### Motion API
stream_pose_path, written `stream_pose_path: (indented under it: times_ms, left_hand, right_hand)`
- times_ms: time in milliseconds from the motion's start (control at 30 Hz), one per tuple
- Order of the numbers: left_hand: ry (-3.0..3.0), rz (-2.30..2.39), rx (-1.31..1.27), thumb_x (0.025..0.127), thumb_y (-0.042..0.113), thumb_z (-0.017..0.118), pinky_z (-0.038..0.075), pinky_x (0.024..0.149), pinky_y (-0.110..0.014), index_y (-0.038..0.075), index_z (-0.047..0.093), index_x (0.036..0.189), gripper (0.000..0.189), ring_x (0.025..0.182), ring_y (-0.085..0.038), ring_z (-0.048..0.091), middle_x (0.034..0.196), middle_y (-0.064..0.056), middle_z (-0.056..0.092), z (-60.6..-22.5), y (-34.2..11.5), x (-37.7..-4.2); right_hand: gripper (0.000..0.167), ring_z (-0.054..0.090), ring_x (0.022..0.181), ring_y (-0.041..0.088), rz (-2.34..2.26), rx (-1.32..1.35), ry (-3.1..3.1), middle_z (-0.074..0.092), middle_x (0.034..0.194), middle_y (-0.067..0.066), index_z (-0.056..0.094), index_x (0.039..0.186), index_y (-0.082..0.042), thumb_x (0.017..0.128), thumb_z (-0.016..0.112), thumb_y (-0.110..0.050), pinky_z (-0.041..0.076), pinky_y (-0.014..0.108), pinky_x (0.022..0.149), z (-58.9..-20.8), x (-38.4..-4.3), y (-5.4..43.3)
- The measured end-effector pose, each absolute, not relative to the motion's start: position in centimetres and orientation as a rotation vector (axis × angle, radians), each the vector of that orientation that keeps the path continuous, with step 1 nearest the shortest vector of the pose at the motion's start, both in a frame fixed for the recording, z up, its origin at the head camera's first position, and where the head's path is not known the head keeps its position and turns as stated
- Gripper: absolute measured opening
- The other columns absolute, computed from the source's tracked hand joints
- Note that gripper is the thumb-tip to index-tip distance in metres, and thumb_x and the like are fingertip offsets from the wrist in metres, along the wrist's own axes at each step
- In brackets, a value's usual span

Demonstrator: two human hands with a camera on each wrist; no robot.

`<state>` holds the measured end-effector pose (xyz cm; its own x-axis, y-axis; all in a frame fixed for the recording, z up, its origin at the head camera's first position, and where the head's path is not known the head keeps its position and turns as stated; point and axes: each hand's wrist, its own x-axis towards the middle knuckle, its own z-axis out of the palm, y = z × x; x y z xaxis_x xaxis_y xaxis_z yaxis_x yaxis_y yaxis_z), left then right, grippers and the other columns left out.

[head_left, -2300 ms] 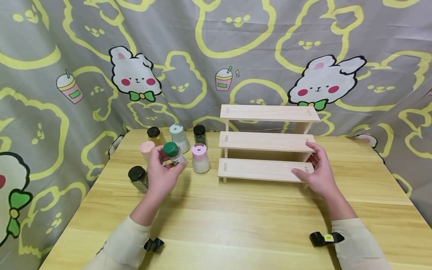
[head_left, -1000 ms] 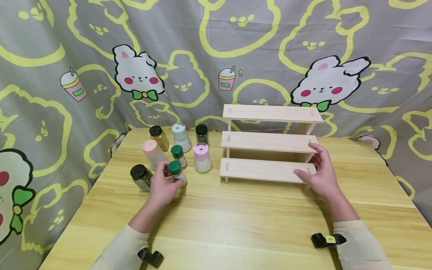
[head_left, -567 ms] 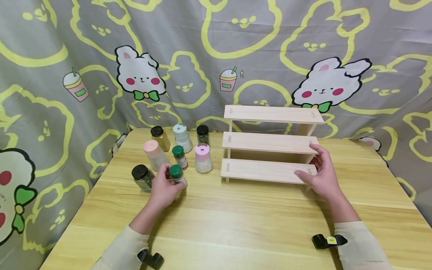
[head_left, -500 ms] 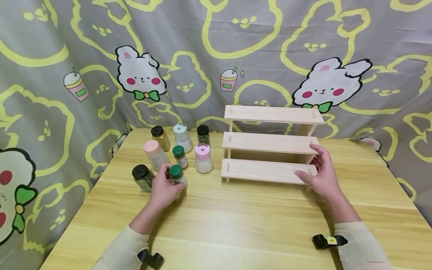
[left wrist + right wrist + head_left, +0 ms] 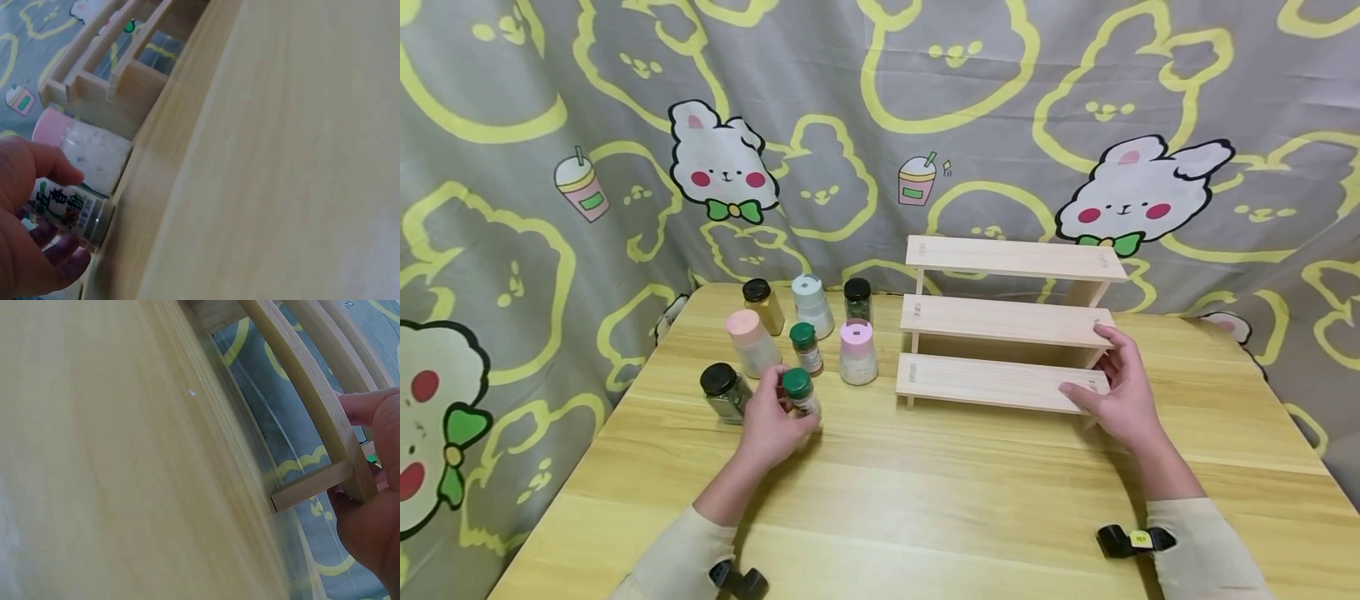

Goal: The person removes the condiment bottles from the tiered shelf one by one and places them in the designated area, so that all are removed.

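My left hand (image 5: 775, 429) grips a small spice jar (image 5: 801, 393) with a green cap, thumb on one side and fingers round the other. In the left wrist view the labelled spice jar (image 5: 65, 206) has its base close over the tabletop. A second green-capped jar (image 5: 807, 350) stands just behind it, and a black-capped jar (image 5: 726, 393) is left of the hand. My right hand (image 5: 1120, 396) holds the right end of a three-tier wooden shelf rack (image 5: 1000, 383), thumb on the lowest board and fingers behind it. All three boards are bare.
Behind the left hand stand a pink-capped jar (image 5: 752, 343), a yellow-filled jar (image 5: 763, 307), a pale blue-capped shaker (image 5: 812, 307), a dark jar (image 5: 857, 302) and a lilac-capped shaker (image 5: 858, 354). A patterned curtain (image 5: 850, 167) hangs behind the wooden table (image 5: 940, 492).
My left hand has brought the green-capped spice jar down and nearer, from over the group to its front edge. The second green-capped jar has come into sight. My right hand stays on the rack.
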<state>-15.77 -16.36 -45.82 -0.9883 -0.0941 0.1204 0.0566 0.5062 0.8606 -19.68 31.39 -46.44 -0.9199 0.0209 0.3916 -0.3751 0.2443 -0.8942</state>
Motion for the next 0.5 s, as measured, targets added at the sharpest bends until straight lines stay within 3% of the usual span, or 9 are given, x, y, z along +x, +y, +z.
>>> stream_pose_path:
  times_ms: [133,367,500]
  left_hand:
    - [-2.591,-1.44,-0.032,0.071,0.006,0.087,0.042,0.103,-0.054,0.006,0.041,0.139,0.083,0.122,-0.035,0.051,0.131,-0.018,0.052,-45.1,-15.8,-15.4]
    - [-2.486,-1.172,-0.21,0.075,0.026,0.084,0.033,0.106,-0.058,0.008,0.039,0.146,0.086,0.132,-0.032,0.04,0.144,-0.013,0.043,-42.8,-15.2,-14.9]
    - [-2.388,-0.968,-0.34,0.074,0.034,0.081,0.033,0.106,-0.061,0.006,0.037,0.15,0.092,0.138,-0.034,0.034,0.152,-0.016,0.035,-40.9,-15.5,-15.7]
  right_hand:
    - [0.102,0.051,0.114,0.023,1.708,0.328,-2.2,0.044,0.137,0.008,0.032,0.152,-0.008,0.067,0.074,0.029,0.044,0.017,0.089,-46.5,-19.7,31.5]
    - [0.103,0.046,0.125,0.026,1.679,0.304,-2.256,0.04,0.146,0.013,0.029,0.156,-0.013,0.071,0.076,0.023,0.038,0.019,0.101,-46.3,-19.9,31.2]
    - [0.101,0.03,0.14,0.031,1.667,0.225,-2.306,0.027,0.158,0.012,0.021,0.16,-0.021,0.081,0.076,0.008,0.023,0.038,0.117,-45.6,-19.6,31.3]
